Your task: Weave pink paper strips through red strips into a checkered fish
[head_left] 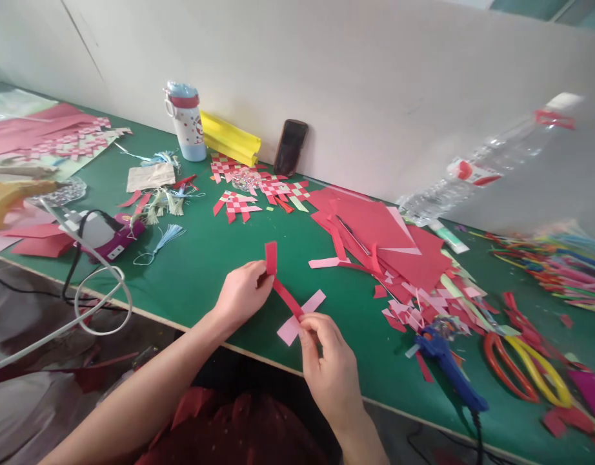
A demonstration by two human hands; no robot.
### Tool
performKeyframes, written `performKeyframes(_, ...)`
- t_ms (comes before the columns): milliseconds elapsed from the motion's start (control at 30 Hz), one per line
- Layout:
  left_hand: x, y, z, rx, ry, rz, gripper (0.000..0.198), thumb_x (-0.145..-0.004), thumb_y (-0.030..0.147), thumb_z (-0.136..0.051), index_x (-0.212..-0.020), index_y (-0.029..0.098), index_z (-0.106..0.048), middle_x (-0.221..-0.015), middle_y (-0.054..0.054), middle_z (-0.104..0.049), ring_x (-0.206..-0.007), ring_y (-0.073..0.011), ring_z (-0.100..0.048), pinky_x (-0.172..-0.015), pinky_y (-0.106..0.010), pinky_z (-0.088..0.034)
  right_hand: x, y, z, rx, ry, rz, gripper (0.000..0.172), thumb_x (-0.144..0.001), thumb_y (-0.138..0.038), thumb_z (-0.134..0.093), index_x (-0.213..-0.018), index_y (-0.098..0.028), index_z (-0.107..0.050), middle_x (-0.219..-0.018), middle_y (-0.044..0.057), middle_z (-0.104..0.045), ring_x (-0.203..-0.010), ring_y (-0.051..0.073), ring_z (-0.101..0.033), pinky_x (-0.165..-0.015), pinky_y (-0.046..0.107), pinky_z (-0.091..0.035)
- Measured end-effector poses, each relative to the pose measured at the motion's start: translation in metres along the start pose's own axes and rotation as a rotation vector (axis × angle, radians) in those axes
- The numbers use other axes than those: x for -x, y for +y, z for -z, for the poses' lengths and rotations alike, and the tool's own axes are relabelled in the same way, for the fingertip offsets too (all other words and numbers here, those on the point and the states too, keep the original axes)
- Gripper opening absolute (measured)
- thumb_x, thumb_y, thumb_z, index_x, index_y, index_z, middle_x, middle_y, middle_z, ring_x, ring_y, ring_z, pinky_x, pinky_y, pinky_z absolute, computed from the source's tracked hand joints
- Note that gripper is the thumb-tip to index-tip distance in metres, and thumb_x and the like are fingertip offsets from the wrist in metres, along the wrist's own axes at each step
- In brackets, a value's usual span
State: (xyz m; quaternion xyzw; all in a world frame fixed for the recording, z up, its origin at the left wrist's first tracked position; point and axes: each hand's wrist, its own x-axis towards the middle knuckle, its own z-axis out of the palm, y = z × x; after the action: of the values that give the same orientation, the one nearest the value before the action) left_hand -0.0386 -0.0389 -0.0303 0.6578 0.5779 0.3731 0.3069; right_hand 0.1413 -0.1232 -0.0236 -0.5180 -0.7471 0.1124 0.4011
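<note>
Between my hands, over the green table point(201, 258), stretches a red paper strip point(286, 298). My left hand point(242, 297) is closed on its far part, and a short red end sticks up beyond the fingers. At the near end, my right hand point(330, 361) pinches the strip between thumb and fingers. A pink paper strip point(315, 300) crosses the red one there at a slant, with both pink ends showing. The fingertips hide part of where the two meet.
Red paper sheets point(365, 223) and scraps lie right of my hands, near a blue glue gun point(447, 368) and scissors point(539, 368). Woven paper pieces point(237, 205), a phone point(291, 147), a drinking cup point(187, 126) and a plastic bottle point(491, 161) stand or lie farther back. A white cable point(126, 297) loops at left.
</note>
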Motion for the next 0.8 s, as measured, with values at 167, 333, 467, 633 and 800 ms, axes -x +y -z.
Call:
performKeyframes(167,0.016,0.003,-0.004,-0.263,0.012,-0.124,0.019,-0.088,0.020,-0.051,-0.072,0.020,-0.060,-0.074,-0.004,-0.064,-0.073,-0.0184,-0.057,-0.070,-0.029,-0.041,-0.001,-0.003,-0.002,-0.018,-0.022,0.027,0.012,-0.096,-0.012,-0.048,-0.094,-0.023,-0.054,-0.087,0.003,-0.064,-0.080,0.015,-0.064,-0.072,0.026,-0.053)
performKeyframes(333,0.017,-0.001,0.004,-0.394,0.035,-0.137,0.021,-0.090,0.020,-0.050,-0.070,0.020,-0.057,-0.072,-0.003,-0.064,-0.072,-0.0192,-0.056,-0.066,-0.029,-0.039,0.000,-0.006,-0.002,0.053,-0.053,0.099,0.012,-0.092,-0.012,-0.054,-0.092,-0.023,-0.057,-0.094,0.005,-0.065,-0.089,0.020,-0.058,-0.080,0.035,-0.051)
performKeyframes(467,0.016,0.002,0.006,-0.435,0.047,-0.147,0.022,-0.090,0.020,-0.052,-0.068,0.020,-0.054,-0.068,-0.002,-0.063,-0.068,-0.0181,-0.056,-0.061,-0.028,-0.037,-0.001,-0.008,-0.007,0.131,-0.032,0.112,0.009,-0.090,-0.016,-0.059,-0.089,-0.025,-0.061,-0.101,0.006,-0.065,-0.096,0.023,-0.055,-0.085,0.041,-0.046)
performKeyframes(633,0.027,0.005,-0.002,-0.442,-0.008,-0.282,0.021,-0.092,0.019,-0.048,-0.078,0.020,-0.064,-0.071,-0.002,-0.066,-0.067,-0.0173,-0.056,-0.070,-0.030,-0.043,-0.006,-0.005,-0.018,0.130,0.026,0.063,0.009,-0.093,-0.018,-0.055,-0.089,-0.024,-0.059,-0.081,0.001,-0.068,-0.082,0.019,-0.060,-0.080,0.038,-0.042)
performKeyframes(800,0.036,0.003,-0.004,-0.353,-0.038,-0.384,0.018,-0.091,0.018,-0.052,-0.094,0.020,-0.069,-0.084,-0.003,-0.073,-0.074,-0.0188,-0.061,-0.074,-0.032,-0.046,-0.006,0.003,-0.022,0.134,0.061,-0.077,0.008,-0.094,-0.025,-0.054,-0.088,-0.023,-0.060,-0.079,0.003,-0.068,-0.077,0.020,-0.062,-0.076,0.036,-0.044)
